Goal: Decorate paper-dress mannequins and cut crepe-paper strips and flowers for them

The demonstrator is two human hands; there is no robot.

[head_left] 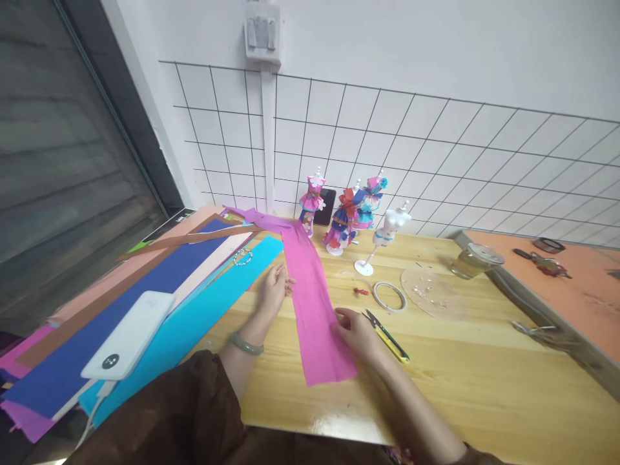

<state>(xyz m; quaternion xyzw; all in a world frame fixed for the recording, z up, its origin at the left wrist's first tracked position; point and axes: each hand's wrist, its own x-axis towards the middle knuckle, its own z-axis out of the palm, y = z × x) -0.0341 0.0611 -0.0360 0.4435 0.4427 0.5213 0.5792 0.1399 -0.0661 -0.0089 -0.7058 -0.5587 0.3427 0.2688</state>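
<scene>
A long strip of pink crepe paper [317, 310] lies lengthwise on the wooden table, its near end loose. My right hand [357, 330] is at the strip's right edge, thumb and finger closed on the paper there. At the left edge, my left hand [277, 289] hovers with loosely curled fingers a little apart, holding nothing; whether its fingertips touch the paper I cannot tell. Just right of my right hand lie yellow-handled thread snips [387, 337]. Beyond them are a roll of white tape [389, 296] and a small red piece [360, 292].
Coloured paper sheets [227, 274] pile up on the left, with a white power bank [128, 336] and a beaded bracelet [243, 257] on top. Several mini dress forms, including a bare white one [390, 226], stand at the back. A glass jar [477, 259] is at right.
</scene>
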